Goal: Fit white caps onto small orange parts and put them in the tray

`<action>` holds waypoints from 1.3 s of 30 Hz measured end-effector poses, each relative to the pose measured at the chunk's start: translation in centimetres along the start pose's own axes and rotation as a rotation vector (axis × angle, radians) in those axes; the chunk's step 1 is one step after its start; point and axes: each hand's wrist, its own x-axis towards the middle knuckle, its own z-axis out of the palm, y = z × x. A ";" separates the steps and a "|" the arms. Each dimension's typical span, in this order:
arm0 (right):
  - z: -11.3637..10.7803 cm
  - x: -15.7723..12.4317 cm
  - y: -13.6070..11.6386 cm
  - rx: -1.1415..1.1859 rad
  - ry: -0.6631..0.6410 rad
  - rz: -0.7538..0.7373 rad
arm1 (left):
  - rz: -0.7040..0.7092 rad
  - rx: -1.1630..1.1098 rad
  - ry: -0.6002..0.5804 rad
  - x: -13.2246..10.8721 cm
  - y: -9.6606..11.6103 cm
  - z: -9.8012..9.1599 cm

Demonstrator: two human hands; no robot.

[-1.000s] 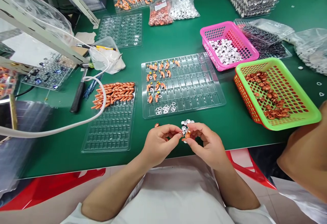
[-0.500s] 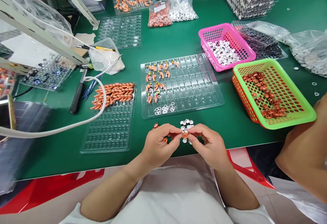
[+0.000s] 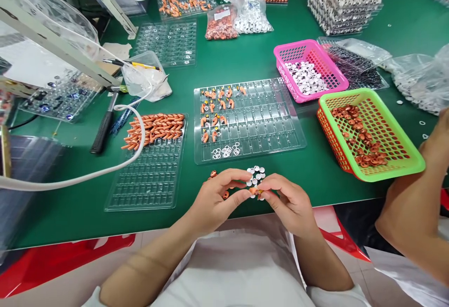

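Between the thumb and forefinger of my right hand (image 3: 293,204) is a small orange part (image 3: 253,190) with a yellowish bit at its right end. My left hand (image 3: 215,199) faces it with thumb and forefinger spread apart; the thumb tip is at the part's left side, and I cannot tell whether it touches. White discs (image 3: 257,176) lie on the green table just behind the fingertips. Several copper-coloured round pieces (image 3: 225,195) lie beside and partly behind my left hand. Beyond my hands, a clear tray (image 3: 259,134) carries rows of curved orange parts and some white rings.
To the left are a clear tray of copper-coloured parts (image 3: 154,129), a hammer (image 3: 103,129) and a white cable (image 3: 140,143). A pink basket (image 3: 294,94) and a green basket (image 3: 393,176) stand right. Another person's arm (image 3: 410,209) rests beside the green basket.
My left forefinger has lifted away from the pinch, opening a gap to the thumb. The orange part has turned and now sits in my right fingertips. The other person's arm has shifted.
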 end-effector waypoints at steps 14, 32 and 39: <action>0.7 0.0 0.4 0.062 0.073 0.074 | -0.154 -0.244 -0.122 1.0 0.1 0.3; 1.0 0.4 -0.3 0.404 0.004 0.369 | -0.112 -0.199 -0.045 1.0 0.1 0.4; 1.0 0.4 -0.1 0.436 0.036 0.426 | -0.262 -0.367 -0.133 1.6 0.1 0.0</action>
